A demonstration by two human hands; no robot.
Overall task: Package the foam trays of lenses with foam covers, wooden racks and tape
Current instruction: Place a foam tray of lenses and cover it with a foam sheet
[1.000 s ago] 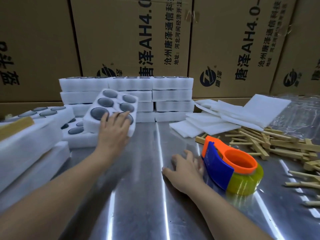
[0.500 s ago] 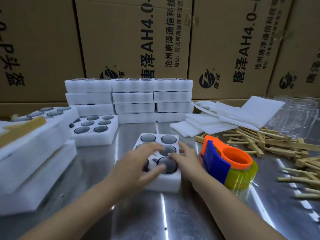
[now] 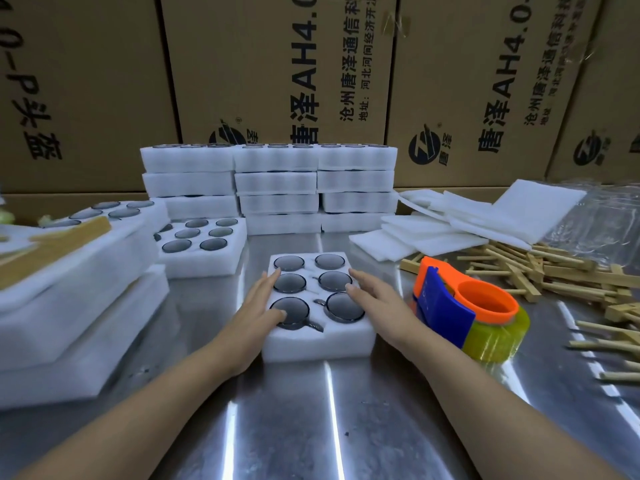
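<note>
A white foam tray with six round dark lenses seated in its wells (image 3: 318,344) is set flat on the shiny metal table (image 3: 329,427), front and centre, just beside the orange-and-blue tape dispenser with its yellowish roll (image 3: 460,306). The left hand (image 3: 263,306) is laid along the tray's left edge and the right hand (image 3: 377,299) along its right edge. The fingers of both are held straight and fairly flat against the foam top, and nothing is gripped.

For this tray the packaging is judged to be at its very start: the lenses are uncovered, no rack is fitted and no tape is applied. What is needed lies within reach but untouched. The flat white foam cover sheets (image 3: 433,230) are piled at the right rear, and the heap of pale wooden racks (image 3: 554,275) is spread beyond the dispenser.

At the left, large white foam blocks topped by a wooden strip (image 3: 69,271) are seen – possibly finished bundles, though that area is too blurred for certainty. Much is judged to remain. Another open six-lens tray (image 3: 204,254) sits at the left rear, and three stacks of white foam trays (image 3: 270,181) are ranged against the brown printed cardboard boxes (image 3: 277,64) – none of them covered, racked or taped.
</note>
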